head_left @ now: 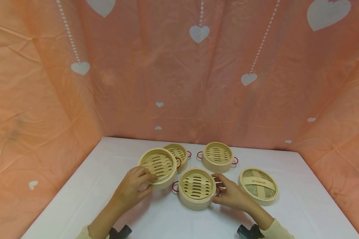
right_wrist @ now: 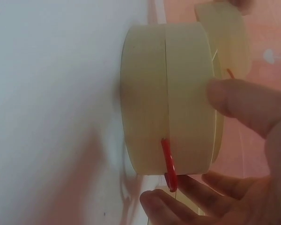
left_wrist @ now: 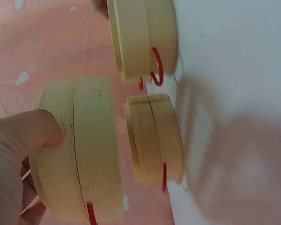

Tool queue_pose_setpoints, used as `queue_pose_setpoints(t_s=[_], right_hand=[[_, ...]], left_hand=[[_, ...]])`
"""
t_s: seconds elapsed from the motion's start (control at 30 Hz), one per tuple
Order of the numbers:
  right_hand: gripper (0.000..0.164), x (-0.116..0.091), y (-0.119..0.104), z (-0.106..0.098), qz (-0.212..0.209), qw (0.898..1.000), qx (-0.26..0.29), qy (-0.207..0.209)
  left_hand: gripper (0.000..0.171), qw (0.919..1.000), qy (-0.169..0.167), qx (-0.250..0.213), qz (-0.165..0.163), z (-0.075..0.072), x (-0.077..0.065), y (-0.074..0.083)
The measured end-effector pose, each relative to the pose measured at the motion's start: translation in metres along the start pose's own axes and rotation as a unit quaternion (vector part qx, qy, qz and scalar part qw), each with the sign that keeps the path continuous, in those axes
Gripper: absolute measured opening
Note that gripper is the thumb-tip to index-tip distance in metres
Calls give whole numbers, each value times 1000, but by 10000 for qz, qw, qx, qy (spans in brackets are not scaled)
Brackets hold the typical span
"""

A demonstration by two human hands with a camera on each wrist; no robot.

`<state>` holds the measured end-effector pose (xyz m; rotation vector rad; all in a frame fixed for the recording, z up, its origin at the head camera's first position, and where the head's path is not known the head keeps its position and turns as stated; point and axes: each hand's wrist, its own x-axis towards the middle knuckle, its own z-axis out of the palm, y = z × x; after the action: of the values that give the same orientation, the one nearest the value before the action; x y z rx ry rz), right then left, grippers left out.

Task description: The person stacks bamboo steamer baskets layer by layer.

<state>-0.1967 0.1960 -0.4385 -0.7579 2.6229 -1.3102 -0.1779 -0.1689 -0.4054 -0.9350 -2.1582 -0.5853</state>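
My left hand [head_left: 133, 186] grips a round bamboo steamer basket [head_left: 166, 183] by its near left side, thumb on the outer wall. In the left wrist view this basket [left_wrist: 94, 152] is raised off the table and tilted, a red handle at its end. My right hand [head_left: 231, 196] holds the right side of a second steamer basket [head_left: 194, 203] standing on the table. The right wrist view shows the thumb [right_wrist: 229, 96] pressed to that basket's wall [right_wrist: 187, 93], with the other fingers around the far side by the red handle [right_wrist: 169, 164].
Behind the raised basket stands another steamer basket [head_left: 183, 165], partly hidden by it. A further one [head_left: 217, 166] with red handles sits at the back. To the right lies a woven bamboo lid [head_left: 258, 186]. Orange curtains [head_left: 179, 83] printed with hearts surround the white table [head_left: 299, 212].
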Motion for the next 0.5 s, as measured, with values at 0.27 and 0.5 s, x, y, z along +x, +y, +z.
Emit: queue_pose_setpoints(t_s=[0.27,0.5], right_hand=[[72,0,1,1,7,10000,-59,30],[73,0,1,0,37,10000,-46,22]], left_hand=[[42,9997,-3,-195,165,11,11,9],[40,9988,0,-338,344,21,19,15]])
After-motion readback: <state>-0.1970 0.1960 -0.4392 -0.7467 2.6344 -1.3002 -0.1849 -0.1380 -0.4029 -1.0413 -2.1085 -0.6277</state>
